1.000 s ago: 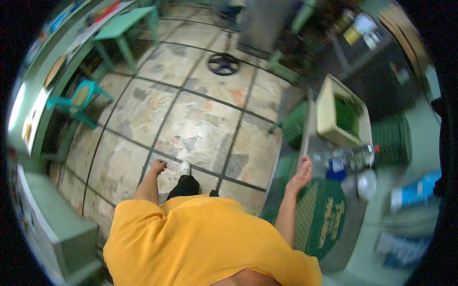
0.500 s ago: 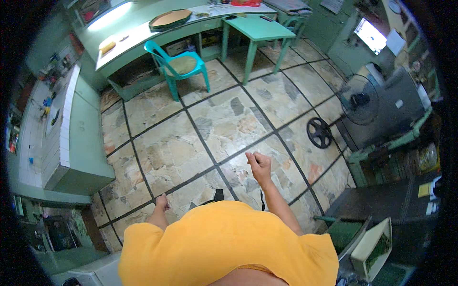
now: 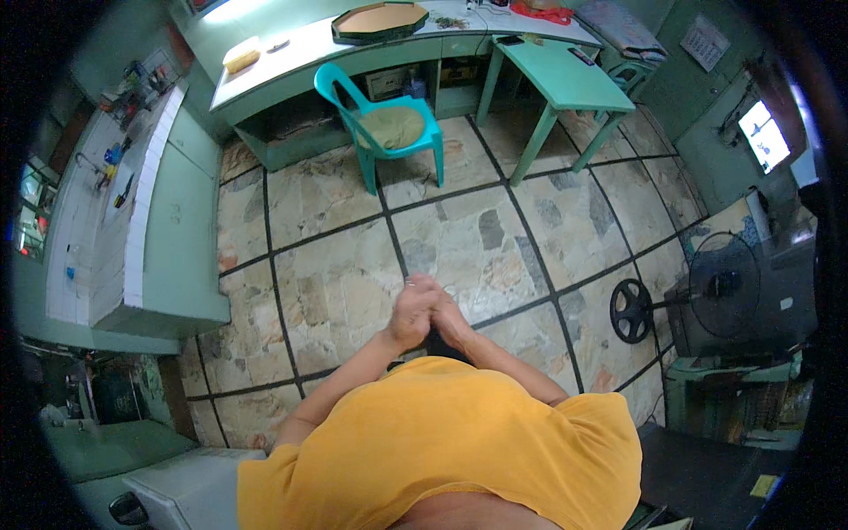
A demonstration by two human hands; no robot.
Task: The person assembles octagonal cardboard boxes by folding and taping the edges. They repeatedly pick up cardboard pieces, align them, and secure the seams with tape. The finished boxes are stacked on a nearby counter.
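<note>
My left hand [image 3: 410,320] and my right hand [image 3: 451,321] meet in front of my body, pressed against each other above the tiled floor. The fingers of both look curled and overlap, a little smeared by motion. A small shiny band shows near the left hand's fingertips. Whether anything lies between the palms is hidden. Beyond the hands stands a turquoise plastic chair [image 3: 420,106] with a round cushion [image 3: 389,129] on its seat.
A long counter [image 3: 300,64] bears an octagonal tray [image 3: 380,21]. Beside it stands a green table [image 3: 579,84]. A tiled sink counter [image 3: 132,221] juts out at left. A black pedestal fan [image 3: 724,283] with a round base [image 3: 631,311] stands at right.
My hands were apart and have come together in front of me; the left moved right and forward, the right moved left. The view has turned, so the furniture sits further right and lower.
</note>
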